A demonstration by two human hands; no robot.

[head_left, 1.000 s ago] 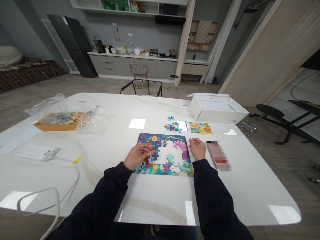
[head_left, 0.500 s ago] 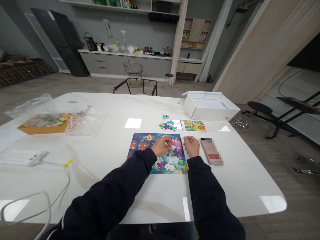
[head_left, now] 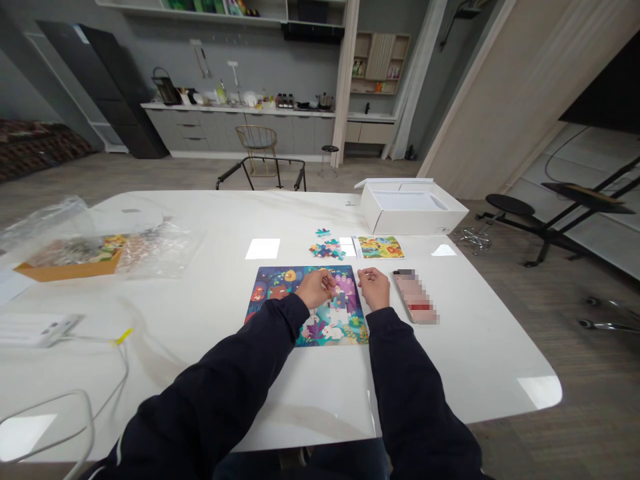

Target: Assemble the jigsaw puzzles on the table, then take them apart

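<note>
A colourful jigsaw puzzle (head_left: 280,277) with animals lies in its board on the white table, with pale gaps near its middle. Over its upper middle is my left hand (head_left: 316,288), its fingers curled; whatever may be between the fingertips is too small to make out. My right hand (head_left: 375,288) rests just off the board's right edge with its fingers bent together, and I cannot make out anything in it. Loose puzzle pieces (head_left: 327,249) are heaped beyond the board. A small picture card (head_left: 381,247) lies to the right of them.
A phone (head_left: 414,297) lies right of my right hand. An open white box (head_left: 410,208) stands at the back right of the table (head_left: 190,373). To the left are an orange tray (head_left: 75,268) with plastic bags, a white device (head_left: 35,330) and a cable.
The view has shifted slightly, so the table things appear a little further left. Both hands stay nearly in place, with the left fingers slightly moved over the board.
</note>
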